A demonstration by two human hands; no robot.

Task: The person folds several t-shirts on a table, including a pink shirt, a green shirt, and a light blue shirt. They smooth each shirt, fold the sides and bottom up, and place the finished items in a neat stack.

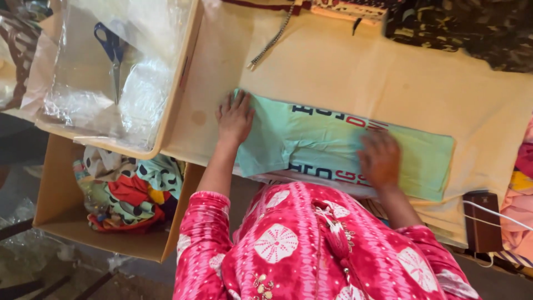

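Left hand: your left hand (234, 118) lies palm down, left of the frame's centre, fingers spread and flat on the left end of the green shirt (333, 147). It grips nothing; it only presses on the cloth.

Right hand: your right hand (380, 160) sits right of centre, lower than the left, and is blurred. It rests on top of the shirt's lower half; you cannot tell how far its fingers are open or whether they pinch the cloth.

Green shirt: it lies folded into a long band across the middle of the frame, on the cream cloth (333, 72) that covers the table. Dark and red lettering runs along its upper and lower parts. A fold bulges between your two hands.

Scissors: a pair with blue handles (112, 53) lies in the upper left, inside a shallow cardboard tray (183, 72) lined with clear plastic, well apart from both hands.

Box below: in the lower left an open cardboard box (58, 194) holds a heap of patterned clothes (130, 189).

Right edge: a brown phone-like block (483, 219) with a white cable (494, 216) lies on the cloth's lower right corner, near the shirt's right end.

Top edge: a metal chain (272, 39) and dark patterned fabric (461, 28) lie along the top.
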